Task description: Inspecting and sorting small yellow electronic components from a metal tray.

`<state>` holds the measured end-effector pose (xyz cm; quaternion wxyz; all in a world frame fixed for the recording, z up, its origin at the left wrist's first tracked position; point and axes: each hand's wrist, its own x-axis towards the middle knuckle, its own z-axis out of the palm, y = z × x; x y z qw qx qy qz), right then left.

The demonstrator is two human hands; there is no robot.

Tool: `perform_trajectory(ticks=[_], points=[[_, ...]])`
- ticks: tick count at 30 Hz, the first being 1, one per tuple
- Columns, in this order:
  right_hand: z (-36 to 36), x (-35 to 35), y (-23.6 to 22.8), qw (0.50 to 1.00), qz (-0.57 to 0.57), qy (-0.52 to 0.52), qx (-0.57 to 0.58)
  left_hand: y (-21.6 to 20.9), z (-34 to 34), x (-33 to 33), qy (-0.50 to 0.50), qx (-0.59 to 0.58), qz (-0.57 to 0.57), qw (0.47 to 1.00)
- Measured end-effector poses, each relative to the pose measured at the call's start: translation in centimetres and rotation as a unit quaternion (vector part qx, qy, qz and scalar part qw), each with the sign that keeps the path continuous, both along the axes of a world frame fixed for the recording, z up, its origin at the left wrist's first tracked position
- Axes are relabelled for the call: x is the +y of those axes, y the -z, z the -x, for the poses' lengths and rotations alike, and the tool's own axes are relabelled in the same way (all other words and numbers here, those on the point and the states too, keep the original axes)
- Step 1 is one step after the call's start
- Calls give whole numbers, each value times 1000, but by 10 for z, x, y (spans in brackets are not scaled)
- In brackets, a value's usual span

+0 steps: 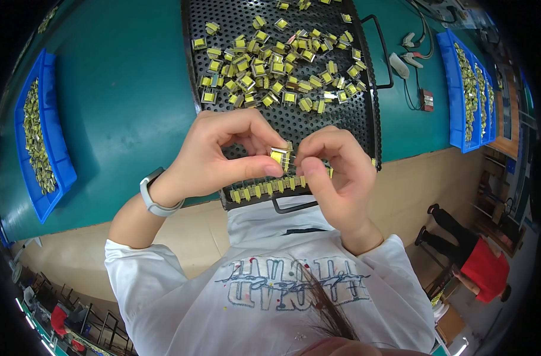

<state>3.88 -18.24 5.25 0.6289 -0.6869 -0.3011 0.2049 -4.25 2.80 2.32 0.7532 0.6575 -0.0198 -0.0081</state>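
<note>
My left hand (214,155) pinches a small yellow-wrapped transformer (278,156) between thumb and index finger, above the near part of a perforated metal tray (348,121). Thin metal pins stick out of its right side. Close to those pins, my right hand (343,178) has its thumb and fingers drawn together; what lies between them, if anything, is too small to tell. Below both hands, a row of similar transformers (269,188) lines the tray's near edge, partly hidden by my right hand. A loose heap of transformers (276,66) covers the tray's far part.
Blue bins of small yellow parts stand at the left (61,160) and right (456,121) of the green table (128,71). Wire handles (391,71) stick out from the tray. Clip-ended cables (414,58) lie right of it. A person in red (484,270) is at the lower right.
</note>
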Motion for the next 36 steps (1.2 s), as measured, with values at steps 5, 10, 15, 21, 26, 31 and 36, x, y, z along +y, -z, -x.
perform_trajectory(ticks=[5,10,15,21,26,31,36], points=[[-5,0,0,998,23,-35,-48,2,-1,-3,-2,-27,-8,1000],[-4,-1,-1,997,45,-53,-40,-1,-2,-1,19,-33,-23,999],[-3,-3,0,994,64,-80,-31,0,-2,1,30,-22,-25,999],[0,0,0,995,10,-57,-84,0,-2,0,24,13,25,999],[-1,-1,0,988,43,-66,-133,1,-2,-5,32,35,70,996],[-6,-3,-10,981,81,-68,-166,0,-4,-7,46,0,-55,997],[-30,-15,-6,967,198,-31,-158,10,-7,-15,-54,-197,-413,888]])
